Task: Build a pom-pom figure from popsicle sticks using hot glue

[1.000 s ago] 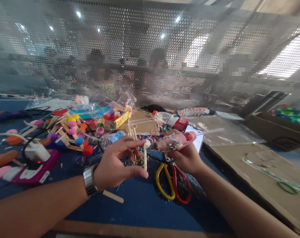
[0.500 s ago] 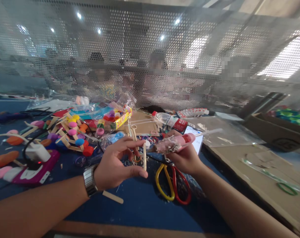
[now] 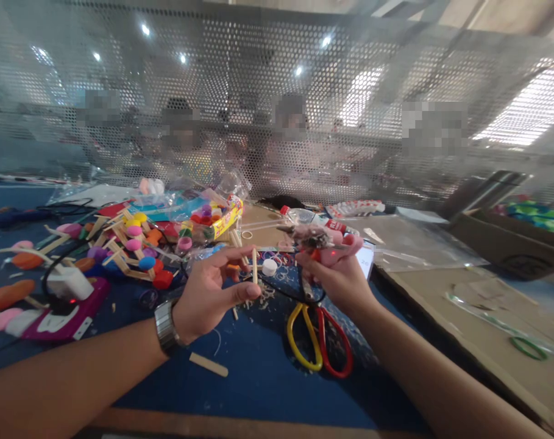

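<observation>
My left hand (image 3: 213,289), with a watch on its wrist, pinches a short wooden craft stick (image 3: 255,266) upright between thumb and fingers. Just right of that stick is a white bottle cap (image 3: 270,267); I cannot tell if the two are joined. My right hand (image 3: 338,277) is wrapped round a pink hot glue gun (image 3: 329,235) with a small red light and dried glue on it. Its nozzle points left, above the cap. Scissors (image 3: 320,338) with one yellow and one red handle lie below my right hand. A loose craft stick (image 3: 208,364) lies near the front edge.
On the left sit a pile of craft sticks with coloured caps (image 3: 130,244) and a purple power strip (image 3: 66,311) with cables. Behind my right hand are a bottle (image 3: 304,216) and a lit phone (image 3: 365,259). Cardboard (image 3: 464,323) covers the right side; a perforated screen (image 3: 240,122) stands behind.
My left hand has moved slightly left with the craft stick. My right hand has turned the glue gun and raised its nozzle away from the stick. The white cap now shows more fully.
</observation>
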Available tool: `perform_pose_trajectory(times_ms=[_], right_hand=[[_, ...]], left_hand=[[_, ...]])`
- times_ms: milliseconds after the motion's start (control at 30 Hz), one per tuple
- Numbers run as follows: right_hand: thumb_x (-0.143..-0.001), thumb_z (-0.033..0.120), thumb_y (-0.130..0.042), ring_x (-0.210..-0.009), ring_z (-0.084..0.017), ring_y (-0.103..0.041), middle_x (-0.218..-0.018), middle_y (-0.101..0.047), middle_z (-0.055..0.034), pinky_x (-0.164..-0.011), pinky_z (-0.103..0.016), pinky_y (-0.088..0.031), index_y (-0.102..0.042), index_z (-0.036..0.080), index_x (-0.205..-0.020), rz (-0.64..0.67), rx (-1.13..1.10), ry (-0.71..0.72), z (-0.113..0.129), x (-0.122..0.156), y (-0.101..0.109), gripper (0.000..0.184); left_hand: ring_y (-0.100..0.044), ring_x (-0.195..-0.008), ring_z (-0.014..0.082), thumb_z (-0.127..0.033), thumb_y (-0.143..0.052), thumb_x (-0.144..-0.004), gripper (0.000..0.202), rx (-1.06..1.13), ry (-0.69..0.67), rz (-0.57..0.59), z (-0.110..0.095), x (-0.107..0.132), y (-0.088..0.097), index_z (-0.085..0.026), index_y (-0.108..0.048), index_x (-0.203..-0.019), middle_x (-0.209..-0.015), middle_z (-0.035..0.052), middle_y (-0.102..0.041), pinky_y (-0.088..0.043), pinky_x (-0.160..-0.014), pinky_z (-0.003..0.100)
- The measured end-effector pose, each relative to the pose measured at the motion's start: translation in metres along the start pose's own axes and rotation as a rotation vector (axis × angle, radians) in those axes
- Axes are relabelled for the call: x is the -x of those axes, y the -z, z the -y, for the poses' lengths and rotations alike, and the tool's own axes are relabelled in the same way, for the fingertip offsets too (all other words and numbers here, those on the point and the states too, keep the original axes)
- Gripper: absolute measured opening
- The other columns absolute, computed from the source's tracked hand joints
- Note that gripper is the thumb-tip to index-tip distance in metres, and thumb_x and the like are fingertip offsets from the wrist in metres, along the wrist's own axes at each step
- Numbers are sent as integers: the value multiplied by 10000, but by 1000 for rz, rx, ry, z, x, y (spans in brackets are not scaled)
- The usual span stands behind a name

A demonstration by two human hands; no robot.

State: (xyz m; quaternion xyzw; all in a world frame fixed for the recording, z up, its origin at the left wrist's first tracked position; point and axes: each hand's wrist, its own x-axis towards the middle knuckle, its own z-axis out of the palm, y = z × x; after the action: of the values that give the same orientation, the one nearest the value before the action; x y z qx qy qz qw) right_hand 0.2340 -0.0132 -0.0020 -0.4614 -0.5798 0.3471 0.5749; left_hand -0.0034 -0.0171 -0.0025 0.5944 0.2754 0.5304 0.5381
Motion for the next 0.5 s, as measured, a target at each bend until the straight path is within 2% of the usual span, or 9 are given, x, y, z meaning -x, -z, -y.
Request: perform_pose_trajectory(times_ms=[100, 233, 333, 433, 500], right_hand=[[-662, 428, -860, -510, -118, -454, -558, -524, 40, -478, -270, -348, -687, 200, -820, -61, -206, -152, 2, -1, -3, 327], [-581, 424, -912, -543, -96, -505, -581, -526, 63, -526, -248, -392, -672, 199, -819, -76, -396, -210, 12, -2, -10, 406], [-577, 512, -918, -543, -102, -545, -590, -546, 60, -529, -250, -415, -640, 195, -780, -49, -422, -244, 22, -4, -17, 468], [-629, 584, -874, -513, -108, -546, -588, -576, 41, -453, -237, -336, -598, 195, -755, 41, -354, -245, 29, -6, -24, 492], [-665, 579, -852, -511, -108, -544, -628, -625, 15, -444, -240, -316, -590, 193, -769, 99, -293, -202, 31, -6, -26, 478]], left_hand=[[-612, -825, 151, -449, -947, -595, 611, 48, 97, 37, 0, 0, -2, -234, -771, -1139, -914, 55, -706, -508, -716, 254], [-577, -744, 124, -444, -967, -550, 662, 77, 196, 126, -1, 1, -4, -211, -769, -1137, -912, 55, -693, -466, -623, 226], [-579, -760, 128, -434, -974, -538, 672, 86, 224, 177, -2, 1, -4, -199, -771, -1134, -910, 59, -691, -462, -637, 225], [-590, -810, 139, -417, -981, -530, 664, 108, 242, 206, -2, 1, -3, -207, -777, -1125, -957, 68, -699, -463, -676, 232], [-594, -821, 141, -415, -981, -532, 652, 154, 262, 241, -2, 0, -2, -219, -779, -1120, -1015, 76, -707, -471, -707, 246]])
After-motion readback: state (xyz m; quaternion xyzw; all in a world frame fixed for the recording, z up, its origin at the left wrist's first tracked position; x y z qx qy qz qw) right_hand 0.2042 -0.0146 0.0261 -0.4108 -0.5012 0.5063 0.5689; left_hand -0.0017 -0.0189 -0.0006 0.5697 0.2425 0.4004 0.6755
